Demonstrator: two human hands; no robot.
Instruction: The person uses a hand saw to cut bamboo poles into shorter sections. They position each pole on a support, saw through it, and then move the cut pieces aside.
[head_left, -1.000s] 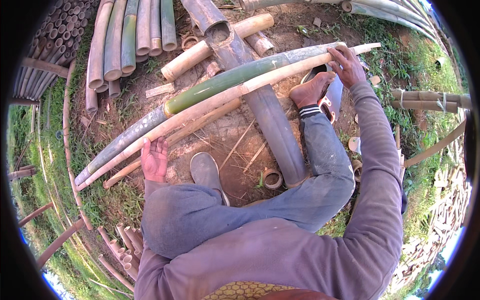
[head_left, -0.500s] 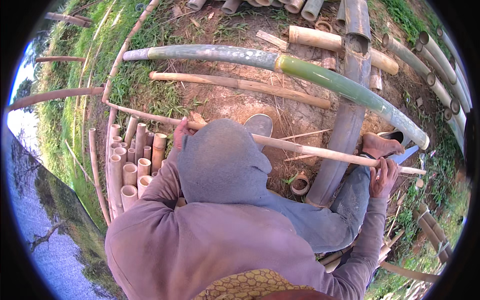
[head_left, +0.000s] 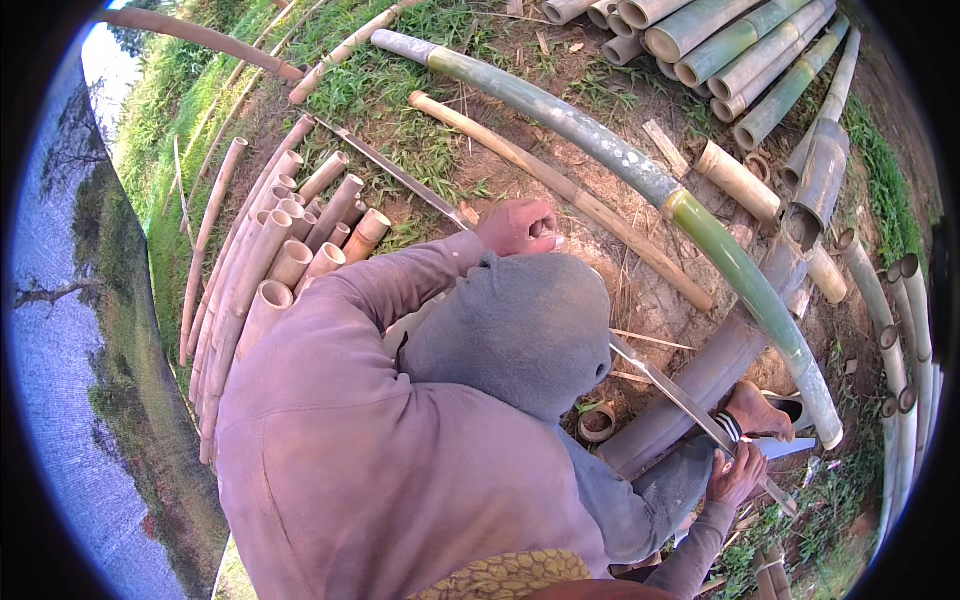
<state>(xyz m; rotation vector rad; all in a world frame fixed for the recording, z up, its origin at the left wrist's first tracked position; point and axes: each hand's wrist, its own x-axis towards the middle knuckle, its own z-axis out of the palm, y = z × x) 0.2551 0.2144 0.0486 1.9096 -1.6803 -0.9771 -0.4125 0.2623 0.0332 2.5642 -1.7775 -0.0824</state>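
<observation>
Running from 11 to 4 o'clock, the bamboo strip (head_left: 680,399) is passing behind the knee (head_left: 540,330); near 4 o'clock the right hand (head_left: 737,475) is gripping it, while near 12 the left hand (head_left: 518,227) is showing loosely curled fingers, any hold being unclear.

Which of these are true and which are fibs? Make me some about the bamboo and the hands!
1. The right hand holds a thin bamboo strip. True.
2. The left hand grips the green pole. False: the pole lies apart from both hands.
3. The foot near the right hand wears a boot. False: it is bare.
4. Hollow bamboo pieces are gathered on the person's left. True.
</observation>
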